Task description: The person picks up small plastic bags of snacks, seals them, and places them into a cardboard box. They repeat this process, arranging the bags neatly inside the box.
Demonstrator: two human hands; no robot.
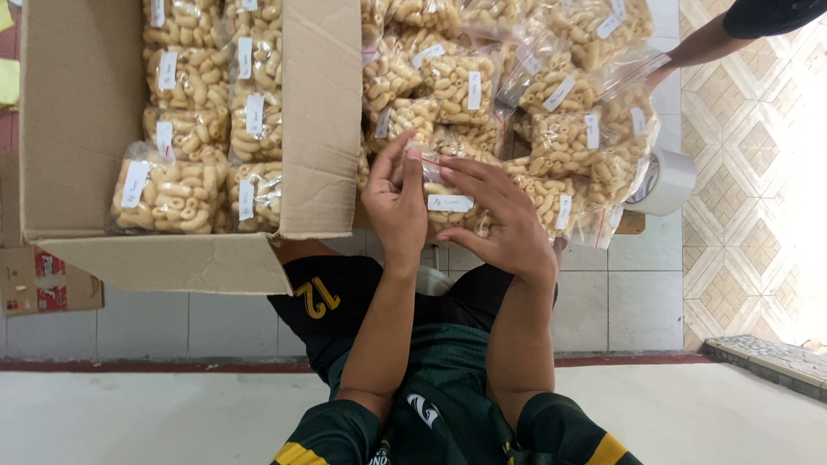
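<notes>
Both hands on one clear snack bag (450, 207) with a white label, centre of scene, just near of the loose bag pile (517, 77). Left hand (394, 207) grips its left edge, right hand (508, 220) wraps its right side. Cardboard box (82, 120) of packed bags sits left. Tape roll (665, 182) right.
</notes>
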